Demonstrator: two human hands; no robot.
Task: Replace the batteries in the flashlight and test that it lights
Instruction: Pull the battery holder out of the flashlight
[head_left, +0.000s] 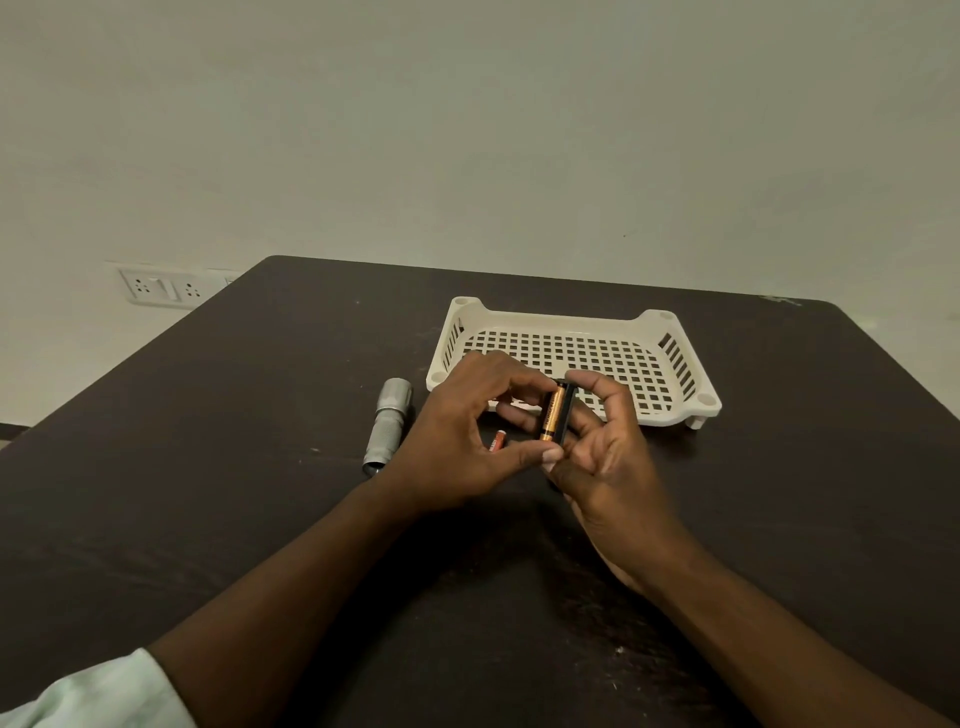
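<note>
Left of centre, the flashlight (388, 426) is matt silver metal with knurling. The tray (571, 358) is smooth cream plastic; the bench (208, 467) is dark, scuffed wood grain.

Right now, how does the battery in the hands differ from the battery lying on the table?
The held battery stands nearly upright in a black holder, gripped by both hands; the table battery lies loose, untouched. The held battery shows fully; the table battery is mostly hidden behind the left hand. Both look copper-coloured.

Both hands, left (457, 436) and right (605, 457), pinch black battery holder (566, 410) with copper battery (552, 415); silver flashlight (387, 423) lies left; white basket (675, 410) beyond.
</note>
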